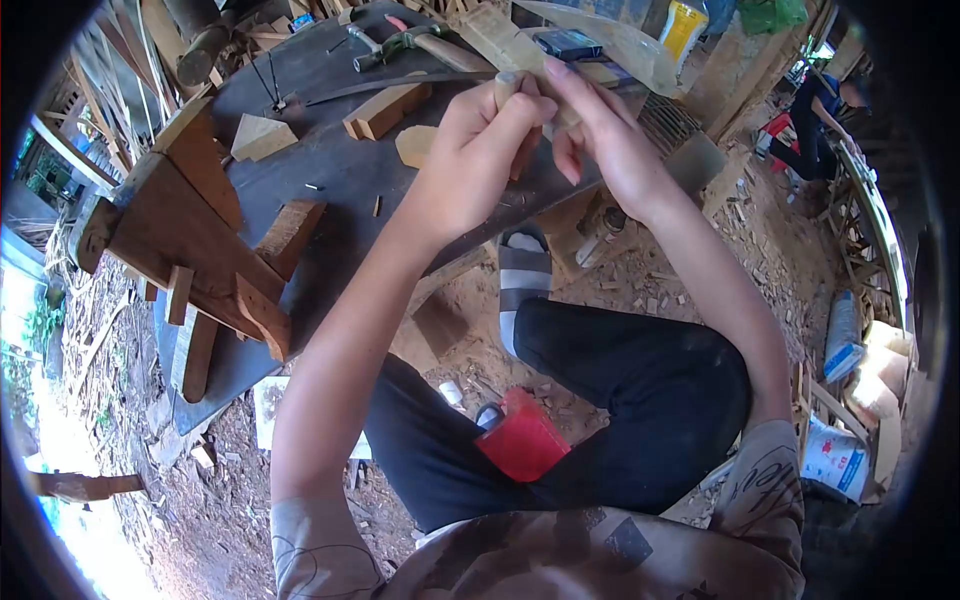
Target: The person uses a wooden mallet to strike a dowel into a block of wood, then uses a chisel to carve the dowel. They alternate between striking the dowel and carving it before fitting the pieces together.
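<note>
At the table's far edge, my left hand [480, 145] is closed in a fist around a wooden handle, whose rounded end [507, 88] shows above the fingers. The rest of that tool is hidden. Close beside it, my right hand [612, 140] grips a pale strip of wood [500, 42], one finger stretched along it and another curled below. The two hands almost touch. A hammer [440, 47] and a long dark curved strip [400, 84] lie just beyond my left hand. Nearer are a brown wood block [388, 110] and a pale offcut [415, 146].
A dark tabletop [340, 200] carries a brown wooden assembly [185, 240] at left and a wedge-shaped block [263, 137]. A blue box [568, 44] and yellow-labelled container [684, 30] stand behind. A red stool [524, 437] shows between my legs. Another person [815, 120] works at far right.
</note>
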### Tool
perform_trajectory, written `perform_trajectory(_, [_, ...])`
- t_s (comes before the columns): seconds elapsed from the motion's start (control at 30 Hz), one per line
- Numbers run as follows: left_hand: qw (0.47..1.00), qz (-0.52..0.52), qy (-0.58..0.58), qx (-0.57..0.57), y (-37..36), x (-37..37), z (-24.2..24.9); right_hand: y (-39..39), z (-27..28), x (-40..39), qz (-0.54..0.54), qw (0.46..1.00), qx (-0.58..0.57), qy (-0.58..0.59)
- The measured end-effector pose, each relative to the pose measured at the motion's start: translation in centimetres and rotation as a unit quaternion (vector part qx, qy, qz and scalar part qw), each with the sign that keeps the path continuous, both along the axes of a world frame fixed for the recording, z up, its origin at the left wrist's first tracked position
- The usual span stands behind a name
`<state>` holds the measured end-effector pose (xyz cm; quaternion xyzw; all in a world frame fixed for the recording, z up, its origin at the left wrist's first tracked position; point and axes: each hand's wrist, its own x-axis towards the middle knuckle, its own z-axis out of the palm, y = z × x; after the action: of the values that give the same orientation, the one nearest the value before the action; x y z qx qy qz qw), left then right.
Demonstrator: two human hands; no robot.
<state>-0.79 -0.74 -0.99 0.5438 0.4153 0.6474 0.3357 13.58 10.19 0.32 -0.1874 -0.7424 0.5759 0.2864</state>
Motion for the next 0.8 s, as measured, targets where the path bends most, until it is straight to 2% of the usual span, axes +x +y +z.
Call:
perform_trajectory(0.23, [0.999,-0.026,0.021,0.012,0.0,-0.4,-0.1,0.1,-0.9,0.0,0.028,0.997,-0.07,-0.028])
perform_trajectory(0.8, [0.999,-0.027,0.009,0.028,0.2,-1.0,-0.6,0.1,-1.1,0.1,0.031,0.997,-0.062,-0.024])
